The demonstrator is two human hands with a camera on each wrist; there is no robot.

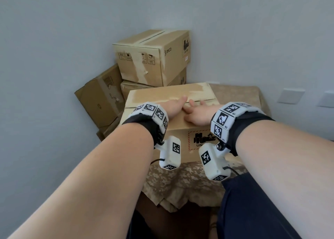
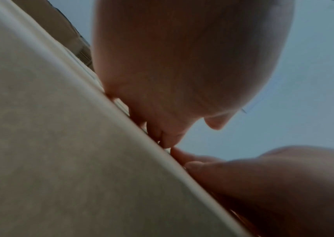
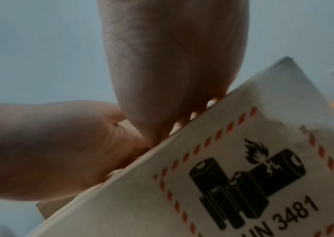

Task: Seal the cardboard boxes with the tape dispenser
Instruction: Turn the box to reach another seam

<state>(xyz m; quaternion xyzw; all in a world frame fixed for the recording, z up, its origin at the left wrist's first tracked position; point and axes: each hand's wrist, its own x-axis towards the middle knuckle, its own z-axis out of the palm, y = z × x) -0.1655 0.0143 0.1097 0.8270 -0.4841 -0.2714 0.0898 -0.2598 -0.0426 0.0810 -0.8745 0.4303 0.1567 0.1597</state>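
- A brown cardboard box point(image 1: 168, 95) with a battery warning label point(image 1: 200, 141) on its near side stands at the centre of the head view, on a bench covered by a beige patterned cloth point(image 1: 180, 182).
- Both hands lie flat on the box's closed top flaps, side by side and almost touching over the centre seam point(image 1: 204, 100).
- The left hand point(image 1: 174, 106) has its fingers stretched out straight, pressing the flap down.
- The right hand point(image 1: 200, 113) also rests palm-down with straight fingers.
- Neither hand grips anything.
- Behind, in the upper middle of the frame, more cardboard boxes point(image 1: 153, 57) are stacked against the pale wall point(image 1: 54, 39).
- Two white wall plates point(image 1: 291, 95) sit at the right edge.
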